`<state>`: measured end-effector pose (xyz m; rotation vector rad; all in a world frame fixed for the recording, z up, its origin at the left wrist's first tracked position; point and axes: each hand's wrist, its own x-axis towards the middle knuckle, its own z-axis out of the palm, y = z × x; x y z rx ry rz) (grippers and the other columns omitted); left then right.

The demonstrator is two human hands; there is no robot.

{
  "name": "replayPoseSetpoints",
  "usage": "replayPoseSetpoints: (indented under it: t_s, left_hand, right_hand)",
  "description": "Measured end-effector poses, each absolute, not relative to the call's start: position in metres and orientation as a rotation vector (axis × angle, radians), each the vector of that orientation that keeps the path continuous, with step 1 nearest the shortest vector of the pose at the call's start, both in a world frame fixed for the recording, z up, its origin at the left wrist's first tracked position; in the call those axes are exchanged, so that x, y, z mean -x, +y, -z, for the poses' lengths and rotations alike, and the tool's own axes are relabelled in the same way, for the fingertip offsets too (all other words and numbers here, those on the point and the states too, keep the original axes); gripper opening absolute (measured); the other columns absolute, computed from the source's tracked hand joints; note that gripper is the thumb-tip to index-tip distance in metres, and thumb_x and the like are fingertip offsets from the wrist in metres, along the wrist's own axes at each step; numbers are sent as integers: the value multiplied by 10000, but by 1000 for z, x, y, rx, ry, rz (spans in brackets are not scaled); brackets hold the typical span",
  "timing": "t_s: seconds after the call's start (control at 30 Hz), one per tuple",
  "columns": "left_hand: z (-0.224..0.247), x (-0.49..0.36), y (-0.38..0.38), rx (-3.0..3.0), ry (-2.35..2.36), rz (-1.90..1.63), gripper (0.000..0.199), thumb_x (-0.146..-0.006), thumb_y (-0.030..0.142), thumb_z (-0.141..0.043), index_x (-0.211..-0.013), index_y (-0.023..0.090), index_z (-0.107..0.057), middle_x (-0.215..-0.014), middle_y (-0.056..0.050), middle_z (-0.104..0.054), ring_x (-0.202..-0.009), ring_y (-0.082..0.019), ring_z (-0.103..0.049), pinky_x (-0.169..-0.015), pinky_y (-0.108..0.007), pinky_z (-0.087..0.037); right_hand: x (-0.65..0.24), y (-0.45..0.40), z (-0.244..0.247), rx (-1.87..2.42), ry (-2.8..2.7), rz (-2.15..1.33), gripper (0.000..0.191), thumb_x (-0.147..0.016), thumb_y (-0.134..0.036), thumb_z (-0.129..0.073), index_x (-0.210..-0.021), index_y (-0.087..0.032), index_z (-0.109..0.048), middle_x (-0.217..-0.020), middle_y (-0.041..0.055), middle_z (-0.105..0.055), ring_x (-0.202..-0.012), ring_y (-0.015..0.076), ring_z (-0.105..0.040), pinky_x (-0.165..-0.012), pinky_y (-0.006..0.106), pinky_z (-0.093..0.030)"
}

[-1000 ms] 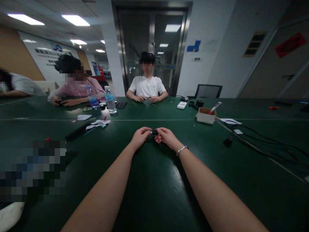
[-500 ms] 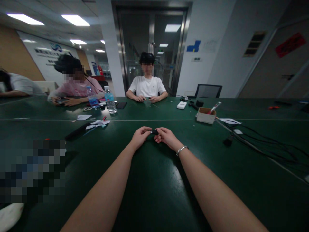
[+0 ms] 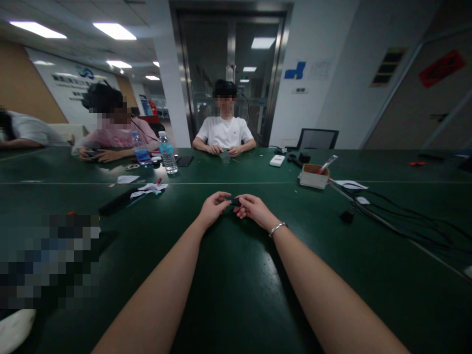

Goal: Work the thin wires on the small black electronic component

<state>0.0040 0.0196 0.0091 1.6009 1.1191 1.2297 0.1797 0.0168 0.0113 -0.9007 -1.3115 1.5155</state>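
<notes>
A small black stick with a silvery left end (image 3: 235, 202), shaped like a USB stick, is held just above the green table (image 3: 236, 275) in the middle of the view. My right hand (image 3: 254, 209) pinches its black part between thumb and forefinger, the other fingers curled beneath. From the other side, my left hand (image 3: 214, 209) has its thumb at the silvery end, with the forefinger arched just above. Fingers cover part of the stick, so its exact kind is unclear. A silver bracelet (image 3: 277, 229) circles my right wrist.
Crumpled paper (image 3: 151, 188) and a long black object (image 3: 118, 200) lie left. Two water bottles (image 3: 167, 153) stand further back. To the right are a small box (image 3: 314, 177) and black cables (image 3: 401, 211). Across the table sits a person in a white shirt (image 3: 224, 132).
My left forefinger has lifted slightly from the stick, and both hands have shifted only a little. The stick stays in my right hand's pinch.
</notes>
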Motion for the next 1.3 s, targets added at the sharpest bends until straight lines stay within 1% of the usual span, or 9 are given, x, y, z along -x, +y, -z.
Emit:
replayPoseSetpoints:
  t_s: [0.2,0.47,0.6,0.73,0.87,1.0,1.13,1.2,1.3]
  left_hand:
    - [-9,-6,21,-1530,1127,-1218,305,-709,279,-605,-983,150,-645,-684,12,-566,-524,-70,-488,-477,-188,-369]
    - [-3,-5,27,-1563,1079,-1182,334,-819,387,-516,-939,101,-641,-527,15,-531,-446,-67,-452,-453,-183,-357]
    - [-2,-5,27,-1539,1111,-1190,324,-826,394,-502,-952,131,-643,-643,-14,-584,-495,-73,-494,-443,-172,-363]
    - [-3,-5,26,-1510,1155,-1228,274,-743,261,-582,-997,171,-629,-824,-24,-594,-597,-82,-543,-455,-162,-388]
    - [-6,-5,24,-1511,1162,-1228,285,-711,198,-593,-992,163,-625,-779,-6,-567,-568,-69,-524,-458,-160,-384]
    - [-5,-6,24,-1523,1142,-1222,244,-782,278,-561,-974,140,-623,-674,5,-555,-521,-67,-496,-459,-168,-379]
    - [-1,-6,26,-1556,1128,-1197,291,-836,374,-513,-947,131,-628,-579,16,-525,-479,-68,-468,-452,-171,-371]
    - [-1,-6,27,-1541,1151,-1191,316,-855,397,-476,-953,136,-626,-613,5,-545,-472,-63,-468,-441,-168,-368]
    - [-4,-7,25,-1478,1179,-1232,284,-843,356,-492,-1023,165,-602,-780,-22,-594,-508,-59,-507,-432,-162,-374]
  right_hand:
    - [-182,16,-10,823,-1301,-1527,312,-759,-59,-597,-1055,-148,-558,-727,14,-664,-547,97,-648,-522,191,-535]
    - [-181,18,-8,793,-1296,-1539,277,-738,-41,-604,-998,-135,-596,-808,41,-679,-576,95,-656,-533,188,-546]
    - [-181,18,-8,816,-1286,-1532,256,-753,-38,-589,-991,-131,-593,-785,37,-677,-564,94,-653,-535,190,-545]
    - [-180,18,-9,845,-1269,-1527,252,-762,-31,-576,-995,-126,-588,-762,33,-668,-559,96,-654,-536,186,-542]
    - [-180,18,-9,856,-1260,-1526,249,-764,-22,-572,-989,-126,-587,-775,34,-665,-556,94,-655,-533,181,-541]
    - [-180,18,-10,834,-1267,-1539,231,-765,-34,-585,-974,-130,-598,-816,40,-667,-563,92,-657,-539,186,-548]
    - [-180,17,-10,838,-1265,-1540,222,-766,-37,-592,-969,-126,-600,-830,45,-668,-561,91,-656,-537,186,-550]
    - [-180,16,-11,841,-1258,-1534,222,-769,-36,-592,-972,-126,-597,-822,45,-669,-558,90,-654,-537,185,-549]
    - [-180,15,-12,850,-1244,-1527,220,-779,-41,-591,-982,-124,-589,-781,42,-670,-561,95,-656,-538,186,-550]
